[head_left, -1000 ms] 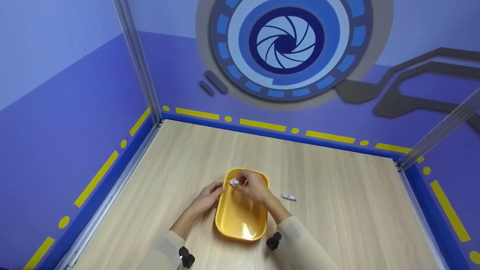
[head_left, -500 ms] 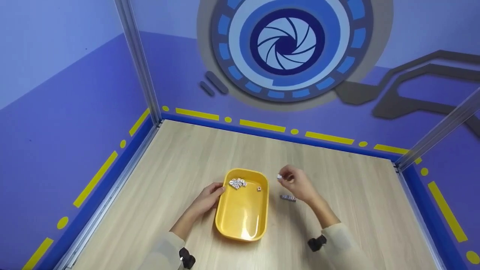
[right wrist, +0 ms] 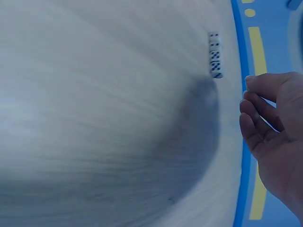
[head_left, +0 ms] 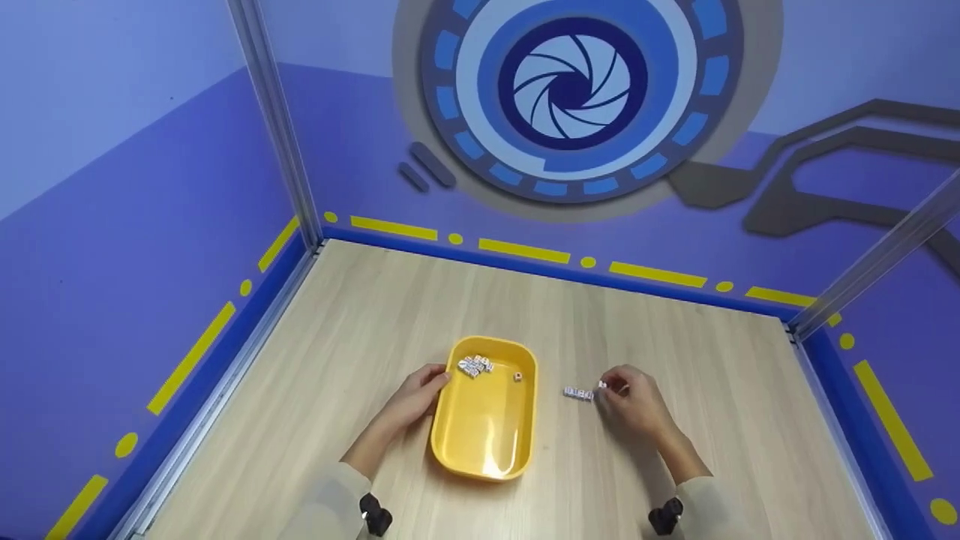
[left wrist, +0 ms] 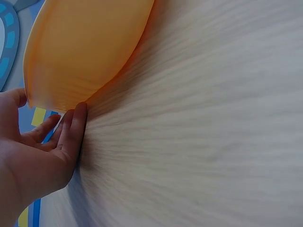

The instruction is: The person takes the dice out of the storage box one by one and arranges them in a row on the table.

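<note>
Die (head_left: pixel 602 385) pinched in the right hand (head_left: pixel 637 401) has come from near the tray (head_left: pixel 482 431) to the bench (head_left: pixel 720 375) row's (head_left: pixel 577 394) right end, seemingly placing it in line; the left hand (head_left: pixel 411 395) holds the tray, other dice (head_left: pixel 475 366) inside.

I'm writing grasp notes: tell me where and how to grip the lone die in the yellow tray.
Pinch the lone die by its near and far faces, probably best from above: it is a small cube apart from the dice cluster, close to the right wall of the yellow tray.
</note>
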`<action>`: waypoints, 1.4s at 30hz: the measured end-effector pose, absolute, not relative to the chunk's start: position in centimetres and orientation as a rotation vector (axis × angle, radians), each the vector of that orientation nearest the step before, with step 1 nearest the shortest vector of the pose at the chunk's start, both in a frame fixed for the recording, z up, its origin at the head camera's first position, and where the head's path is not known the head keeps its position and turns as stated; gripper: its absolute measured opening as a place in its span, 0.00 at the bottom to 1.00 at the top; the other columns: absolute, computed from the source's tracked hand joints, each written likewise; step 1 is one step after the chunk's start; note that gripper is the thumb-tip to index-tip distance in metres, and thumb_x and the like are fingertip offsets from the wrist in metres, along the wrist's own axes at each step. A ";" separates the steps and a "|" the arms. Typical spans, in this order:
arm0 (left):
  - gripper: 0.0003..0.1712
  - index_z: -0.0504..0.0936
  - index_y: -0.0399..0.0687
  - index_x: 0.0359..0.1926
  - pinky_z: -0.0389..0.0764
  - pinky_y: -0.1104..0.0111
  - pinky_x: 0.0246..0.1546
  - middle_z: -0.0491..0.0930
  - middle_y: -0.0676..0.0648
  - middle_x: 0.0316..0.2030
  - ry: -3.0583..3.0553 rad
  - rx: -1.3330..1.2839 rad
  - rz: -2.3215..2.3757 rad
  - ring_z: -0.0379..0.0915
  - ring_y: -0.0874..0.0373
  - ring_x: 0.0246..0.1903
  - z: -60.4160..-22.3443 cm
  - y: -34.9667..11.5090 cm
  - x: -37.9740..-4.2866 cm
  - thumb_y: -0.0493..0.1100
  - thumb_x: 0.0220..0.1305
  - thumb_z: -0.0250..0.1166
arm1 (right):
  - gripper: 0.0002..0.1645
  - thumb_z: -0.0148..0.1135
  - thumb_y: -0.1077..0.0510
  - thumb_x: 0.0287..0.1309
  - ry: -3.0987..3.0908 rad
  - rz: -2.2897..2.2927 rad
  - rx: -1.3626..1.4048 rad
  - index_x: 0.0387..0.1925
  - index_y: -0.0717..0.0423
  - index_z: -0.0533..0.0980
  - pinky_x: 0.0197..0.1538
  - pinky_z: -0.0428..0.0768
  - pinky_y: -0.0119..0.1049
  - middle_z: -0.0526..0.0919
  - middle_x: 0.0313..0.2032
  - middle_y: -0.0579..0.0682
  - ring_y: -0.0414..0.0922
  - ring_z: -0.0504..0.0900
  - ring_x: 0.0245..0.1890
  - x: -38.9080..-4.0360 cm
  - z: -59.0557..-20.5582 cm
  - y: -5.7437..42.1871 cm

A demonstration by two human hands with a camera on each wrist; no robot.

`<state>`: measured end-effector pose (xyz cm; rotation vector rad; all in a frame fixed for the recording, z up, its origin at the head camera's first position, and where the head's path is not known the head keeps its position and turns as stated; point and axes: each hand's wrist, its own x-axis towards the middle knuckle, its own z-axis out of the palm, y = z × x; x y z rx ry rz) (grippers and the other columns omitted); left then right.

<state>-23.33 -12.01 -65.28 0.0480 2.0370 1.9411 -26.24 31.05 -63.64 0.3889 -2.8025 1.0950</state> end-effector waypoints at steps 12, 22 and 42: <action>0.31 0.67 0.41 0.68 0.84 0.59 0.44 0.74 0.38 0.59 2.065 0.041 1.927 0.79 0.46 0.51 -65.3 -11.9 -23.5 0.57 0.75 0.53 | 0.08 0.69 0.64 0.58 -2.883 1.093 0.287 0.39 0.51 0.81 0.40 0.78 0.35 0.80 0.35 0.45 0.42 0.77 0.36 -25.6 -65.9 31.3; 0.32 0.68 0.43 0.69 0.83 0.59 0.48 0.72 0.39 0.62 2.087 0.058 1.900 0.77 0.47 0.55 -65.5 -12.1 -23.5 0.58 0.74 0.54 | 0.08 0.70 0.64 0.57 -2.896 1.105 0.266 0.38 0.51 0.81 0.36 0.76 0.33 0.78 0.34 0.45 0.42 0.76 0.35 -25.6 -66.3 30.9; 0.30 0.68 0.43 0.68 0.84 0.59 0.45 0.74 0.37 0.60 2.040 0.025 1.938 0.79 0.45 0.51 -65.1 -11.9 -23.3 0.56 0.75 0.53 | 0.13 0.70 0.64 0.57 -2.873 1.240 0.253 0.45 0.53 0.80 0.39 0.80 0.32 0.81 0.39 0.47 0.43 0.79 0.39 -25.8 -65.1 31.0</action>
